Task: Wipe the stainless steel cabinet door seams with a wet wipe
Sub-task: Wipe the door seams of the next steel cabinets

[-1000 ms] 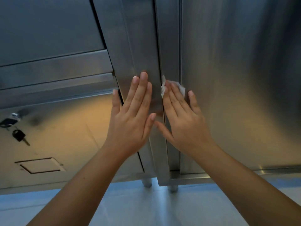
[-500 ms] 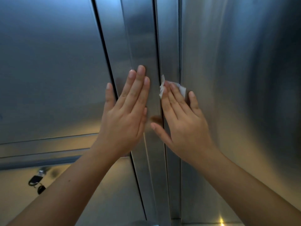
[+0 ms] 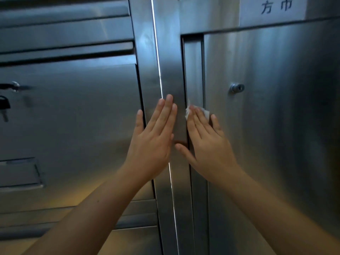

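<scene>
White wet wipe (image 3: 205, 112); silver-grey steel door (image 3: 266, 126); white label (image 3: 272, 10) with dark characters.

2 hands at centre frame: the left hand (image 3: 152, 142) and the right hand (image 3: 209, 144). 1 wet wipe (image 3: 205, 113) at centre. 1 round lock (image 3: 237, 87) at mid right, 1 label (image 3: 272, 10) at upper right, 2 keys (image 3: 4, 107) at the left edge, 1 recessed pull (image 3: 20, 173) at lower left.
</scene>
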The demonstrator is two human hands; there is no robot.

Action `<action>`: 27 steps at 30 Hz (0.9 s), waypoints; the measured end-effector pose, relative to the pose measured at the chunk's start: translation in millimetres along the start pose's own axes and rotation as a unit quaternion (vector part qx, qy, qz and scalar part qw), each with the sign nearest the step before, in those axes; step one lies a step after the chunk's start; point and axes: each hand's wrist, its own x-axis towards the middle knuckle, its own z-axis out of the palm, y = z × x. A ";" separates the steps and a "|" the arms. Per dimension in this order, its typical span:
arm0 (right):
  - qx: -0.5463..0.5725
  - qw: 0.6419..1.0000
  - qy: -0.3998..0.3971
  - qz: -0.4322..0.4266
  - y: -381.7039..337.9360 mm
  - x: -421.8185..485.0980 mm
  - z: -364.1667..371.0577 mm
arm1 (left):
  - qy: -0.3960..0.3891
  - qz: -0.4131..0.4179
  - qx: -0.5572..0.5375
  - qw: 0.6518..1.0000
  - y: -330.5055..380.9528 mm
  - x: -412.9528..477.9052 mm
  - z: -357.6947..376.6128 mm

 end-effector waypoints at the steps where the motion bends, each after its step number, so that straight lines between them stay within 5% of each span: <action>1: -0.003 1.000 0.001 0.001 0.3 5.5 -2.6 | -0.004 -0.007 0.004 1.000 -2.4 6.0 -3.7; 20: -0.026 0.998 -0.054 -0.019 24.9 108.9 -38.2 | -0.020 -0.006 0.089 0.996 -43.0 100.9 -36.4; 27: -0.029 0.996 -0.085 -0.022 22.3 79.3 -32.8 | -0.022 0.007 0.123 0.992 -43.1 100.2 -35.9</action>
